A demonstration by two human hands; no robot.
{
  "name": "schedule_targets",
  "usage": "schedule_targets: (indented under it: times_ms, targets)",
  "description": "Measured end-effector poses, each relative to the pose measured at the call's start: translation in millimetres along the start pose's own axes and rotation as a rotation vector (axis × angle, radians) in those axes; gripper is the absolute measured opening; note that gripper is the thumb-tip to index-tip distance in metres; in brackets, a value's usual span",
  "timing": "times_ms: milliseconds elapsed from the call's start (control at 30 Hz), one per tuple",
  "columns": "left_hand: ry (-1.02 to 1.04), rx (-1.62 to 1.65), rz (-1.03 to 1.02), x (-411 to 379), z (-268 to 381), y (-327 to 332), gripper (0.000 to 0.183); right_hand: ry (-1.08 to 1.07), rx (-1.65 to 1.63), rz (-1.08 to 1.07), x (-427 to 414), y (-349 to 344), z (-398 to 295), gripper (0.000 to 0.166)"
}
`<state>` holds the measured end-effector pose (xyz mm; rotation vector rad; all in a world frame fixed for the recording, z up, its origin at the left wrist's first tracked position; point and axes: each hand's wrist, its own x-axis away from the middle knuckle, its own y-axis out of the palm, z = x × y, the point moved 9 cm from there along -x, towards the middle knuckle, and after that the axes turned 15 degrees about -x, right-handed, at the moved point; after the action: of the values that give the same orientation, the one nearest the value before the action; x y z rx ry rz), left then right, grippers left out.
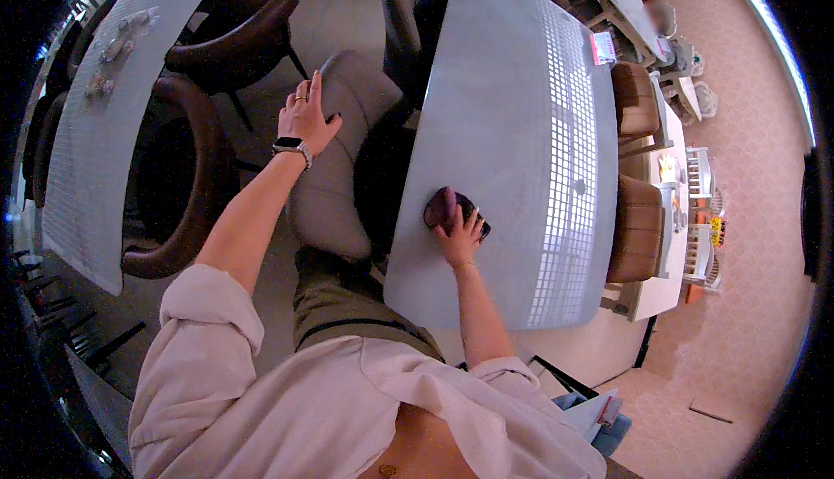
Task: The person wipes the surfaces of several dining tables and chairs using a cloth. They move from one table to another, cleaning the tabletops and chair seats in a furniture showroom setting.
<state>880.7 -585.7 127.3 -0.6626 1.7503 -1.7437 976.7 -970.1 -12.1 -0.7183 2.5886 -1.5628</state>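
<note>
My right hand presses a bunched dark purple cloth onto the pale grey tabletop. Fingers cover part of the cloth, close to the table's near-left edge. Off to the left, my left hand is at the outer edge of a taupe upholstered chair, its fingers spread and nothing held. A watch is on that wrist. The chair is drawn up along the table's left side. Bright grid-patterned reflections run down the tabletop's right half.
Another grey chair stands farther along the same side. Brown chairs line the opposite side. A small printed card is at the table's far right edge. Leftward are brown curved-back chairs and a second table bearing small items.
</note>
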Motion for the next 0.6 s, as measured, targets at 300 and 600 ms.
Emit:
schedule_targets:
  times_ms: [300,600]
  targets:
    - [-0.004,0.065,-0.031,0,-1,5,0.082,-0.5,0.229,-0.157,50,35,-41,0.059]
    - [-0.008,0.079,-0.08,1,1,4,0.081,0.453,0.023,0.356,-12,-66,112,0.06]
